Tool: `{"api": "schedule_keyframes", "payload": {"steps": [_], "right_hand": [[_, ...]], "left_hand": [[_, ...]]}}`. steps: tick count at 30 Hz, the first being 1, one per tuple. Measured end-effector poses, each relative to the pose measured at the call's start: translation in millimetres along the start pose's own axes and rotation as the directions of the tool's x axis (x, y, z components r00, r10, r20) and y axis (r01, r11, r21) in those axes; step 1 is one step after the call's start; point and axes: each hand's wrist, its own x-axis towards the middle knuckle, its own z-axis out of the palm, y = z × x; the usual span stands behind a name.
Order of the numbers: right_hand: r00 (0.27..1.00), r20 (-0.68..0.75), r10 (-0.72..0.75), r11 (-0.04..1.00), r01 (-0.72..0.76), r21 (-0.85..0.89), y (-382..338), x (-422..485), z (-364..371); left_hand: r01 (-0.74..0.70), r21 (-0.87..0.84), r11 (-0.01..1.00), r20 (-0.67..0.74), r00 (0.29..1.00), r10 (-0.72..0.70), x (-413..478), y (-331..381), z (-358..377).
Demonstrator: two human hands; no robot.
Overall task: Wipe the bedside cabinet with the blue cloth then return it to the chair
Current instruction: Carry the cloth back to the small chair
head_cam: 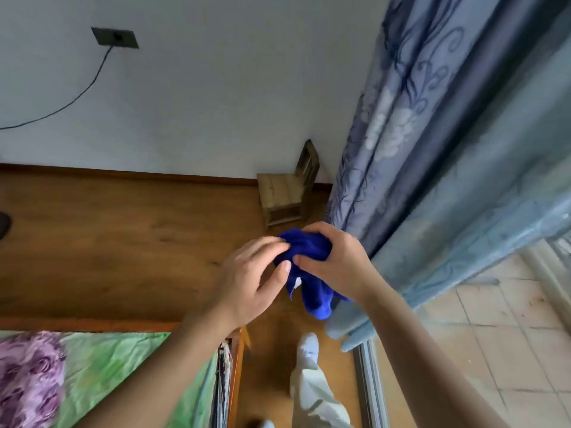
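Observation:
A bunched blue cloth (310, 274) hangs in the air in front of me, above the wooden floor. My right hand (332, 257) grips its upper part, fingers curled round the bundle. My left hand (251, 278) pinches the cloth's left edge between thumb and fingertips. A small wooden chair (285, 188) stands against the wall just beyond the hands, its seat bare. The bedside cabinet is out of view.
A blue patterned curtain (417, 134) hangs on the right beside a sliding door track (367, 384). A bed with a green sheet (123, 366) and a wooden frame is at lower left. A black cable (77, 97) runs from a wall socket. My leg and white shoe (309, 350) are below.

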Motion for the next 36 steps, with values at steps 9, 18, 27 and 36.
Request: {"api": "schedule_keyframes", "payload": {"steps": [9, 18, 27, 36], "right_hand": [[0.993, 0.095, -0.069, 0.984, 0.052, 0.172, 15.0, 174.5, -32.3], [0.976, 0.205, -0.07, 0.981, 0.03, 0.193, 15.7, 318.9, -31.9], [0.972, 0.234, 0.03, 0.989, -0.063, 0.135, 17.3, 485.8, -14.9], [0.979, 0.137, 0.148, 0.959, -0.176, 0.221, 16.5, 621.7, -31.3]], "left_hand": [[0.157, 0.123, 0.98, -0.018, 0.988, -0.156, 140.6, -47.3, -12.6], [0.259, 0.112, 0.959, -0.018, 0.966, -0.259, 244.1, -121.5, -27.6], [0.195, 0.099, 0.976, 0.041, 0.979, -0.2, 373.6, -246.6, -45.9], [0.106, 0.013, 0.994, 0.165, 0.98, -0.107, 524.3, -331.4, -66.1]]}}
